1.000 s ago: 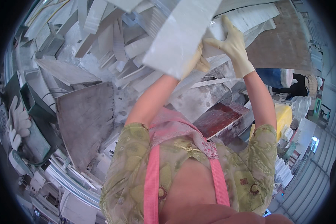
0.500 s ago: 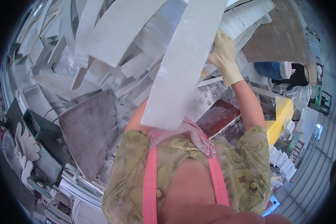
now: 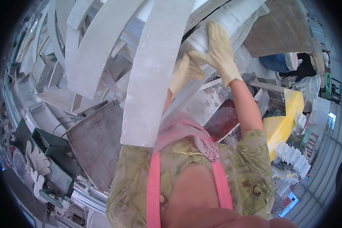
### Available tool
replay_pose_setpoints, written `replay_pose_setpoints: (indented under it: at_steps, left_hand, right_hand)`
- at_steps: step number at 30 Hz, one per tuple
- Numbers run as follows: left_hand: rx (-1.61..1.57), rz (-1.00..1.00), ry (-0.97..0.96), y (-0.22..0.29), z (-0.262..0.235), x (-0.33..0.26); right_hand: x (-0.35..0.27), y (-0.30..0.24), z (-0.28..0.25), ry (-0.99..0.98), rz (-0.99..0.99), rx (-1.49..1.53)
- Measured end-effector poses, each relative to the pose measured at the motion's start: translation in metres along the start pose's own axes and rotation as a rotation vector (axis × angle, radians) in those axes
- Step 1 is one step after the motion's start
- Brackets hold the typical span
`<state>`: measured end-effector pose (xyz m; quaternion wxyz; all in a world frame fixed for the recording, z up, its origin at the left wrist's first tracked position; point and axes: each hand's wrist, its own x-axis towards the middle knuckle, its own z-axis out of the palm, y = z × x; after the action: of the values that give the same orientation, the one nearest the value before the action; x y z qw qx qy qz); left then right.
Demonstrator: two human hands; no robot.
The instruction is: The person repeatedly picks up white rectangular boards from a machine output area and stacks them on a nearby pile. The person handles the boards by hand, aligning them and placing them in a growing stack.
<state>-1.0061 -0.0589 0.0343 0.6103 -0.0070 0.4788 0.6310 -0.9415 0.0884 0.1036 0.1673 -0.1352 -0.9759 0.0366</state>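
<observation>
A long, pale flat strip (image 3: 152, 76) slants down through the middle, its lower end before my chest. Beside its right edge is my gloved left hand (image 3: 183, 73), partly hidden behind the strip. Its visible fingers are loosely bent, with the thumb apart. My left forearm passes behind the strip. My right hand (image 3: 217, 47), in a cream glove, lies with spread fingers against a whitish, layered stack (image 3: 239, 19). The right thumb points toward the left hand.
Curved pale strips (image 3: 102, 45) crowd the upper left. A brown board (image 3: 97, 144) and dark green box-shaped bin (image 3: 47, 138) stand lower left, near spare gloves (image 3: 37, 161). At right are yellow sheeting (image 3: 285, 121), a blue rounded object (image 3: 273, 62) and white folded pieces (image 3: 292, 157).
The pale strip has shifted left, its lower end dropping slightly. My left hand has come into sight beside it. My right hand has moved left and spread its fingers on the stack.
</observation>
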Motion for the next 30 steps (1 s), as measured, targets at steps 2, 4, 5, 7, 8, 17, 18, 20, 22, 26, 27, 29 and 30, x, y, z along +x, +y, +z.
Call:
replay_pose_setpoints:
  at_steps: [2,4,5,7,8,17,18,20,22,26,27,29,30]
  left_hand:
    - [0.007,-0.013,-0.011,0.002,0.002,0.001]
    - [0.013,-0.023,-0.019,0.001,0.003,0.001]
    - [0.01,-0.024,-0.016,-0.002,0.003,0.001]
    - [-0.021,-0.01,0.011,-0.01,0.002,-0.001]
    - [-0.037,0.002,0.025,-0.015,0.001,0.0]
    - [-0.098,0.128,-0.046,-0.038,-0.029,-0.026]
    - [-0.103,0.149,-0.024,-0.042,-0.032,-0.036]
    - [-0.043,0.145,-0.016,-0.044,-0.04,-0.052]
    - [0.009,0.148,-0.013,-0.044,-0.045,-0.064]
    - [0.037,0.176,0.01,-0.044,-0.047,-0.08]
    - [0.037,0.169,0.03,-0.044,-0.047,-0.084]
    - [0.046,0.176,0.02,-0.043,-0.046,-0.09]
    - [0.054,0.174,0.019,-0.042,-0.045,-0.091]
  right_hand:
    - [0.004,0.004,0.004,0.019,0.014,0.022]
    - [0.003,0.005,0.007,-0.017,0.039,0.04]
    - [0.002,0.005,0.008,0.011,0.049,0.022]
    - [-0.002,0.003,0.01,0.082,0.038,-0.006]
    - [-0.003,0.003,0.011,0.08,0.019,-0.047]
    - [-0.018,0.025,0.003,0.249,0.526,1.087]
    - [-0.034,0.025,0.001,0.404,0.67,1.437]
    - [-0.048,0.018,0.016,0.551,0.881,1.535]
    - [-0.056,0.007,0.041,0.502,0.937,1.361]
    - [-0.052,0.0,0.081,0.353,0.885,0.987]
    - [-0.049,-0.002,0.085,0.319,0.869,0.912]
    - [-0.043,-0.001,0.086,0.273,0.837,0.79]
    - [-0.043,0.001,0.082,0.255,0.818,0.741]
